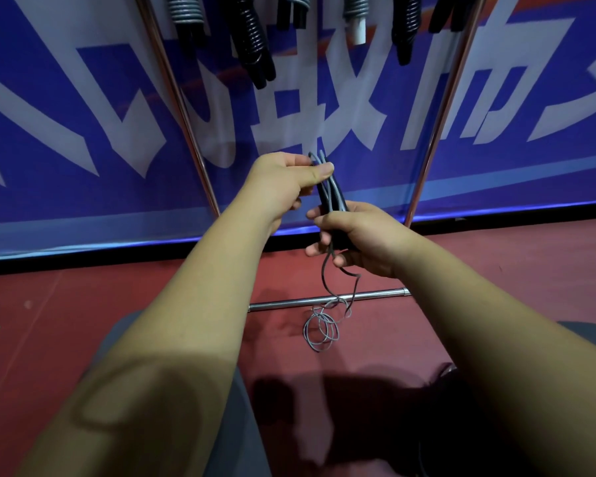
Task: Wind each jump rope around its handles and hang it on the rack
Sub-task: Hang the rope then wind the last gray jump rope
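In the head view, several wound ropes [253,43] already hang on the rack [183,108]. The right hand [358,235] grips the handles [323,197] of one more rope and the left hand [289,177] pinches their top. Its cord [320,328] lies mostly loose on the floor [117,304], so I judge the winding is hardly begun.

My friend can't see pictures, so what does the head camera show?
The right hand grips a jump rope's dark handles while the left hand pinches grey cord at their top. The rest coils on the red floor; wound ropes hang on the rack above.
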Available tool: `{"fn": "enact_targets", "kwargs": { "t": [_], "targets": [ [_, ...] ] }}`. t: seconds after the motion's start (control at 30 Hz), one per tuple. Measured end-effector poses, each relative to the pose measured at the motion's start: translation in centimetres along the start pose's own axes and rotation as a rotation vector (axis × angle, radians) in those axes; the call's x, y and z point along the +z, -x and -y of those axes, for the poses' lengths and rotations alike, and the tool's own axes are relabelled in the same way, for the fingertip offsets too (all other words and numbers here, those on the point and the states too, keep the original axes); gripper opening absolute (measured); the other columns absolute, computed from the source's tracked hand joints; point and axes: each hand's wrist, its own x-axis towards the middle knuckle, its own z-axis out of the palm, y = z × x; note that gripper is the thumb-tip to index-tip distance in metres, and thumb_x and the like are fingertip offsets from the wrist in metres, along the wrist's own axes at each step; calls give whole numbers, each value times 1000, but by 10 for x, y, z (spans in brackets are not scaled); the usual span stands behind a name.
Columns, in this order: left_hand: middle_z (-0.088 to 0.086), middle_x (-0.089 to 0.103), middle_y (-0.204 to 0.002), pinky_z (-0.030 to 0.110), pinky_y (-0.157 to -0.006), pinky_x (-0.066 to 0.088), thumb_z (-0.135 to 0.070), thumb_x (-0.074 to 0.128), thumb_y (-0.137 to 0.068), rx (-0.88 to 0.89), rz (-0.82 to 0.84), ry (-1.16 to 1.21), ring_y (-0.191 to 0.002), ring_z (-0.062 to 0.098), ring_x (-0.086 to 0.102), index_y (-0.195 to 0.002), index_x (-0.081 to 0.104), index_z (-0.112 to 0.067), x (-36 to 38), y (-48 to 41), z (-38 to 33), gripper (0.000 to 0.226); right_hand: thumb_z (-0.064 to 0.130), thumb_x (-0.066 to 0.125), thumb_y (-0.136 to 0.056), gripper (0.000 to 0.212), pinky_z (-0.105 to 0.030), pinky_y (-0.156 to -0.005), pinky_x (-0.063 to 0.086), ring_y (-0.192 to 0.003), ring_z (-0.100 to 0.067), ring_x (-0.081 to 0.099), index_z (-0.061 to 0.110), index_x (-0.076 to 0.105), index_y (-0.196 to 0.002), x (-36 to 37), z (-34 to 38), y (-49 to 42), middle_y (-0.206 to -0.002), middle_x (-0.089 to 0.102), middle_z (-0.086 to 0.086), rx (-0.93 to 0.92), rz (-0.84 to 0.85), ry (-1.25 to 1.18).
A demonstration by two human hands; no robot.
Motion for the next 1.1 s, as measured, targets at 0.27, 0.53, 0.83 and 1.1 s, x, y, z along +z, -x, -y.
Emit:
{"fn": "enact_targets", "kwargs": {
  "t": [0.27,0.53,0.83,1.1],
  "targets": [
    [12,79,-100,29,-72,60,-12,87,-86,-16,53,146,-90,21,79,-116,66,-6,1,2,-2,38,15,61,-102,23,-31,-56,57,-90,-20,76,7,71,-121,0,-3,-7,-92,74,-9,-20,-81,13],
    [13,78,-110,31,-74,63,0,84,-86,-38,93,161,-85,20,80,-120,64,-4,1,7,-3,40,19,78,-96,27,-31,-58,57,-84,-15,73,11,68,-120,0,-6,-10,-95,65,-7,-27,-87,61],
    [18,77,-107,30,-75,63,-2,82,-89,-33,82,200,-87,23,80,-120,64,0,1,6,-2,36,17,72,-100,27,-29,-50,53,-59,-14,58,9,66,-125,3,-2,-7,-76,58,-2,-61,-90,110],
    [11,76,-99,40,-89,62,-2,48,-105,-241,94,50,-91,26,75,-124,60,-5,7,-3,16,22,23,71,-102,36,-27,-48,52,-65,-16,71,0,65,-128,-4,10,-9,-92,58,-8,-149,-322,-98]
  ]
}}
